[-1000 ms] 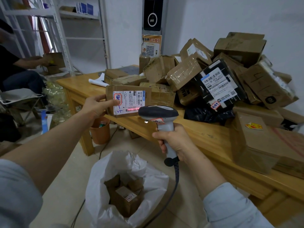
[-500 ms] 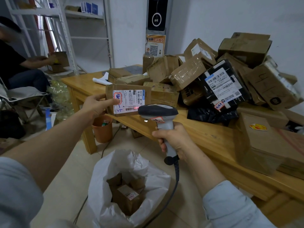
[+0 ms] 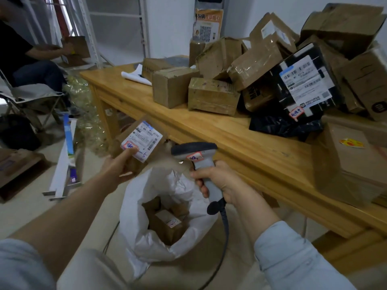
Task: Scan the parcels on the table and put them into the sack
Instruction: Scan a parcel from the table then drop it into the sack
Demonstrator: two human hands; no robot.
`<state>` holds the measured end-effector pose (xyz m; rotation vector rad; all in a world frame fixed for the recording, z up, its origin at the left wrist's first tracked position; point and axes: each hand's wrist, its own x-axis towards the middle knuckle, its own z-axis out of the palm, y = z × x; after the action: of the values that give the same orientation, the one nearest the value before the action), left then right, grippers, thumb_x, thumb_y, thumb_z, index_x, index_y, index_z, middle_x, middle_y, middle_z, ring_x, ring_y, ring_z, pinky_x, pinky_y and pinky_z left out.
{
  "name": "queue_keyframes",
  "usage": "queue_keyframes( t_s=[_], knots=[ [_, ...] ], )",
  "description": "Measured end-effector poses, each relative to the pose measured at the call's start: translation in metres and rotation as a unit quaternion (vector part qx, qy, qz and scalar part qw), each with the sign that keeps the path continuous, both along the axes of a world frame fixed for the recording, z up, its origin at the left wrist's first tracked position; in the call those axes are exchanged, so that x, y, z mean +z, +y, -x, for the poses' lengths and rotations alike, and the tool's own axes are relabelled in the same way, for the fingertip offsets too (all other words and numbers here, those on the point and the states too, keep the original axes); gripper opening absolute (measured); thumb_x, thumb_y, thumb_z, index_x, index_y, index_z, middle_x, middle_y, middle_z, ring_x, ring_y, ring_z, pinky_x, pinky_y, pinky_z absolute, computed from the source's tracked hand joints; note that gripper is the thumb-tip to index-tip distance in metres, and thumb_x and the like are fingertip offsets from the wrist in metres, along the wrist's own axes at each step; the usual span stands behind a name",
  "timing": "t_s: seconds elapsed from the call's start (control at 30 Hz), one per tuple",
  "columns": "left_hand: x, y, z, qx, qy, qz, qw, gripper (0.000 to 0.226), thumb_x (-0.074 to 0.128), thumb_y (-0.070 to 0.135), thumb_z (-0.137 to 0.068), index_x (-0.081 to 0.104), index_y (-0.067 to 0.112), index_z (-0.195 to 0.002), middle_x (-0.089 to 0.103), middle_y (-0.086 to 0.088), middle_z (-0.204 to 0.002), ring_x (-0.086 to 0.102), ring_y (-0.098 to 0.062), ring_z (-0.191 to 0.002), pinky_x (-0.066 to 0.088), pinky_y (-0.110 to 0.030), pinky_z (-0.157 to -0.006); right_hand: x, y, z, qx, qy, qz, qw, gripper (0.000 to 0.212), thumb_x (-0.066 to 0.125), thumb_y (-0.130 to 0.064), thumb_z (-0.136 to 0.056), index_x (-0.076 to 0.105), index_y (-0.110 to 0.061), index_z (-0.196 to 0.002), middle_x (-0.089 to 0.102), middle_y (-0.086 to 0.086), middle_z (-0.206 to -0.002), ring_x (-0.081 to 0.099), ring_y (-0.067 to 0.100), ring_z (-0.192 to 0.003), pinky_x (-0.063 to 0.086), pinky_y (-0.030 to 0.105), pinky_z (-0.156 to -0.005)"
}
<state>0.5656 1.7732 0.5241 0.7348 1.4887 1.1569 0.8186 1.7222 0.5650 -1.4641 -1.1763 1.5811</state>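
The parcel (image 3: 139,141) in the left hand (image 3: 118,166) is blurred and its label print cannot be read; the fingers behind it are hidden. The sack (image 3: 144,208) hides all but the tops of the boxes (image 3: 167,222) inside. The cable (image 3: 225,227) of the scanner (image 3: 194,150) runs off the bottom edge. The seated person (image 3: 27,59) is cut by the left edge, the pile of parcels (image 3: 314,59) by the right.
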Motion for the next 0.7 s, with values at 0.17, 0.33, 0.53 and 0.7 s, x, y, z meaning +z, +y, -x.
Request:
queue_keyframes(
  t_s=[0.17,0.33,0.53,0.7],
  knots=[
    [-0.075,-0.011,-0.02,-0.047,-0.012,0.185,0.981,0.044,0.068,0.029,-0.085,0.052,0.01,-0.122,0.061,-0.015,-0.107,0.061,-0.029,-0.095,0.055,-0.038,-0.067,-0.041,0.004,0.001,-0.033,-0.001,0.078,0.996,0.016,0.071,-0.008,-0.08,0.062,-0.002,-0.093,0.057,0.004,-0.053,0.049,0.013,-0.04,0.042,0.024,-0.042],
    [-0.116,-0.012,-0.051,-0.036,-0.05,0.247,0.967,0.048,0.062,0.027,-0.09,0.045,0.009,-0.132,0.052,-0.018,-0.128,0.055,-0.035,-0.111,0.052,-0.046,-0.084,-0.064,0.003,-0.011,-0.06,0.009,0.119,0.991,0.009,0.069,-0.004,-0.081,0.06,-0.004,-0.078,0.053,0.006,-0.051,0.044,0.015,-0.038,0.039,0.022,-0.042],
    [-0.105,0.009,-0.075,0.015,-0.135,0.174,0.975,0.026,0.055,0.033,-0.096,0.052,0.008,-0.106,0.06,-0.013,-0.108,0.058,-0.029,-0.083,0.049,-0.046,-0.086,-0.068,0.003,-0.021,-0.079,0.005,0.12,0.99,0.007,0.068,-0.003,-0.08,0.062,-0.003,-0.084,0.053,0.005,-0.051,0.045,0.014,-0.038,0.04,0.022,-0.042],
    [-0.083,0.028,-0.084,0.0,0.117,0.089,0.989,0.067,0.052,0.038,-0.096,0.026,0.011,-0.15,0.037,-0.014,-0.149,0.041,-0.034,-0.131,0.039,-0.044,-0.105,-0.054,0.001,-0.021,-0.087,0.029,0.097,0.991,0.008,0.066,0.0,-0.081,0.059,-0.002,-0.085,0.051,0.006,-0.051,0.043,0.014,-0.037,0.039,0.021,-0.041]
  ],
)
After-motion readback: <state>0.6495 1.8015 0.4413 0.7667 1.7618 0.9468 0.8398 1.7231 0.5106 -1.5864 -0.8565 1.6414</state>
